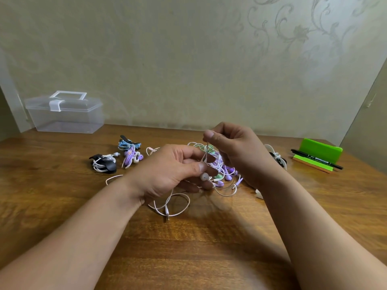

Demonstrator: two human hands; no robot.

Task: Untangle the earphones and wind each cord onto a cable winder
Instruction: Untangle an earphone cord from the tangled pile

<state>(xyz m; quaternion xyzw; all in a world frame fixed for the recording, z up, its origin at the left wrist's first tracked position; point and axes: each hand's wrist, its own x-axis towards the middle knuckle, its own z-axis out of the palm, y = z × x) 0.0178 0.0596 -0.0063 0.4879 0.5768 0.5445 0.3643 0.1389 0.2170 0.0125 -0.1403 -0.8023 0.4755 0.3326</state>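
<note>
We read this as the untangling step. The right hand (236, 151) is raised at twelve o'clock over the tangle of earphones (223, 167), thumb and forefinger closed in a pinch on a thin white cord (205, 150). The lift draws that strand taut so it can be followed out of the heap. The left hand (167, 170), at nine o'clock of the tangle, has its fingers (199, 166) curled and pinching the same cord lower down, just above a glossy, rounded white earbud (204, 176). Holding one strand at two points keeps it apart from the rest, we judge.

The tangle lies mid-tabletop, between and behind the hands. It is made of slack loops of purple, mint-green and white cord, smooth and rubbery, with bulbous purple buds at its five o'clock edge. A pale pink cord (189, 203) trails to six o'clock beside a metal jack plug (167, 216).

At ten o'clock three wound sets sit apart, likely kept away from the loose cords: a white set (103, 164) on a black winder, a purple set (129, 158) and a blue set (127, 144). A spare white winder (274, 153) waits at three o'clock, partly behind the right wrist. Farther off we see a clear plastic box (65, 116) at ten o'clock, and a green holder (320, 151) with a black marker (316, 159) at three. The wooden tabletop (188, 252) is glossy and grained.
</note>
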